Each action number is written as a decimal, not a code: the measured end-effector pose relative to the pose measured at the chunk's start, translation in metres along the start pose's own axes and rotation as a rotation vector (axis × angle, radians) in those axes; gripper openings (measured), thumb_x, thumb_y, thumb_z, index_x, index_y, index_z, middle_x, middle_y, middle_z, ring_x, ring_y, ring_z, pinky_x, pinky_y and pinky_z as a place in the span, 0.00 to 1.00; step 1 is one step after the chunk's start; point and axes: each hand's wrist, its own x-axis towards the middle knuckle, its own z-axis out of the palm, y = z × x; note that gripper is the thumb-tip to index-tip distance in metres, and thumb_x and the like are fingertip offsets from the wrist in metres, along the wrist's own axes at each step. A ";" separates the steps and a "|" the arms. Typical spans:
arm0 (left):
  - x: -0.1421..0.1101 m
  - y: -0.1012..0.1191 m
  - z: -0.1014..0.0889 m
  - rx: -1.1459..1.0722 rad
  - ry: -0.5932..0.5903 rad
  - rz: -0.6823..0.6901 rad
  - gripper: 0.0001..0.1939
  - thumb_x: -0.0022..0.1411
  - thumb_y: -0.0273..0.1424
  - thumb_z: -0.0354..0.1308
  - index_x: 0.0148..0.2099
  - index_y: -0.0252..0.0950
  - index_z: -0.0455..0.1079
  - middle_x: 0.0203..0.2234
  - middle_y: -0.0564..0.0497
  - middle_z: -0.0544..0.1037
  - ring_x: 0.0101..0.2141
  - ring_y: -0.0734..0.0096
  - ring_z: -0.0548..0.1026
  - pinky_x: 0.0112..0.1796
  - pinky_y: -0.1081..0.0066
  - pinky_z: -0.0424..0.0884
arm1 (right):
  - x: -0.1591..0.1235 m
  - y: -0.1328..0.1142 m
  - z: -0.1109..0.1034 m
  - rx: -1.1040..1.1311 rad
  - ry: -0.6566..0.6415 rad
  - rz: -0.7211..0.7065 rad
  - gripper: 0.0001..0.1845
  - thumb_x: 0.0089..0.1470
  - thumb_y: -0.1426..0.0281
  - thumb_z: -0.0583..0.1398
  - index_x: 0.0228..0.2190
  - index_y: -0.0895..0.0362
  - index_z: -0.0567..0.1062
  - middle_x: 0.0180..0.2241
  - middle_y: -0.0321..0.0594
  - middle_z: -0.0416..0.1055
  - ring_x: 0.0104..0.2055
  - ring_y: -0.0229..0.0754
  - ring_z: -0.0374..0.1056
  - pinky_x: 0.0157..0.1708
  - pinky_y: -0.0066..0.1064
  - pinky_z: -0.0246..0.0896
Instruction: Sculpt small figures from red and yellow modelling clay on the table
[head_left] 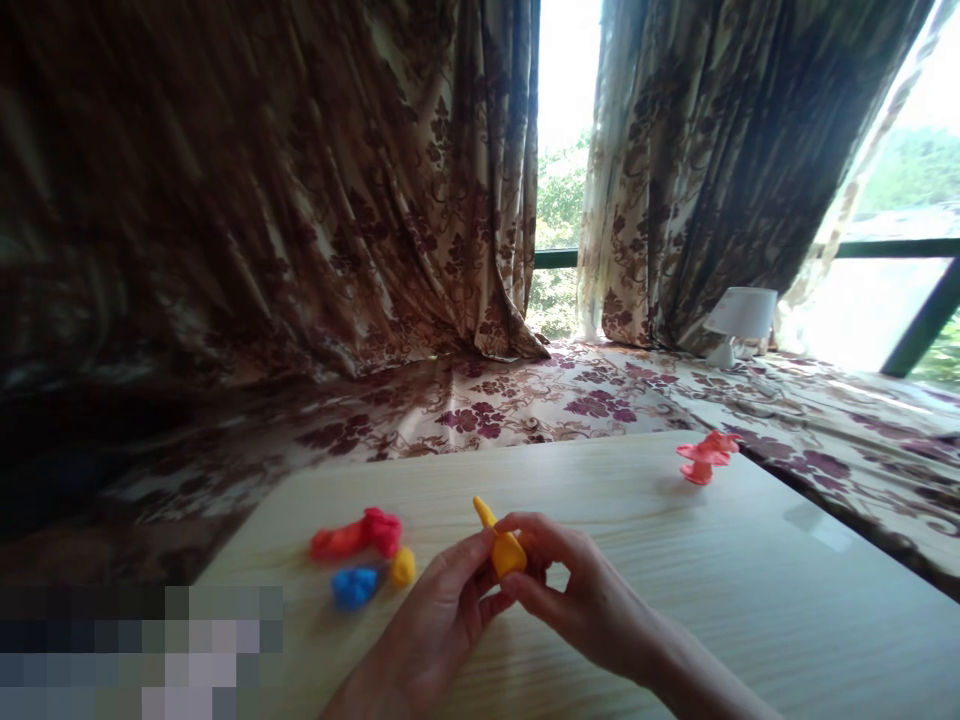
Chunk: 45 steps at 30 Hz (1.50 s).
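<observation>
Above the near middle of the table, a piece of yellow modelling clay [508, 555] is held between both hands. It has a rounded body and a thin tapering end that points up and to the left. My left hand [450, 605] grips it from the left, thumb against its side. From the right, my right hand [562, 575] pinches it between thumb and forefinger. The other fingers of both hands are partly hidden beneath the clay.
Left of my hands lie red clay [360, 535], a blue lump [354, 588] and a small yellow lump [403, 567]. A pink clay figure [705, 456] stands at the table's [600, 470] far right corner. Beyond are floral curtains [420, 200] and a white lamp [742, 312].
</observation>
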 end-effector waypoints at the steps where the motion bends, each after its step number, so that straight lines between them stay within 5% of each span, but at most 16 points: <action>1: 0.000 0.000 0.000 -0.018 0.016 -0.007 0.12 0.59 0.35 0.54 0.39 0.32 0.73 0.36 0.45 0.78 0.40 0.67 0.74 0.40 0.71 0.68 | 0.000 0.000 0.000 -0.012 0.014 -0.011 0.14 0.50 0.73 0.57 0.41 0.56 0.71 0.27 0.33 0.68 0.26 0.32 0.61 0.27 0.23 0.60; 13: 0.003 -0.004 -0.001 0.002 0.179 -0.018 0.09 0.55 0.33 0.59 0.36 0.32 0.73 0.29 0.47 0.79 0.30 0.72 0.76 0.32 0.75 0.70 | 0.000 0.006 0.001 -0.001 0.046 -0.037 0.16 0.52 0.71 0.57 0.45 0.55 0.73 0.30 0.36 0.72 0.30 0.36 0.66 0.33 0.27 0.64; 25: 0.003 -0.005 0.005 0.007 0.088 -0.048 0.11 0.54 0.35 0.59 0.32 0.30 0.74 0.24 0.48 0.78 0.27 0.74 0.75 0.28 0.78 0.70 | 0.001 0.010 -0.005 0.239 -0.034 0.092 0.18 0.56 0.61 0.53 0.42 0.57 0.75 0.25 0.37 0.71 0.25 0.34 0.65 0.26 0.25 0.64; 36: 0.004 -0.003 0.005 -0.078 0.231 -0.094 0.08 0.53 0.32 0.61 0.32 0.31 0.72 0.23 0.48 0.78 0.23 0.75 0.75 0.25 0.76 0.71 | 0.001 0.009 -0.003 0.133 0.008 0.079 0.17 0.53 0.63 0.57 0.43 0.57 0.74 0.27 0.37 0.72 0.28 0.37 0.66 0.30 0.27 0.63; 40: 0.007 -0.001 0.003 -0.049 0.393 -0.003 0.08 0.50 0.32 0.63 0.30 0.31 0.73 0.21 0.50 0.77 0.21 0.76 0.73 0.24 0.77 0.70 | 0.004 0.017 -0.009 0.284 0.104 0.167 0.22 0.57 0.59 0.52 0.49 0.56 0.67 0.27 0.37 0.72 0.27 0.35 0.66 0.29 0.29 0.63; 45: 0.006 0.000 0.000 0.221 0.430 0.244 0.13 0.46 0.36 0.65 0.34 0.33 0.74 0.26 0.50 0.78 0.28 0.72 0.74 0.31 0.75 0.70 | 0.007 0.027 -0.008 0.266 0.212 0.197 0.19 0.56 0.59 0.52 0.41 0.58 0.72 0.28 0.40 0.72 0.28 0.36 0.66 0.27 0.28 0.62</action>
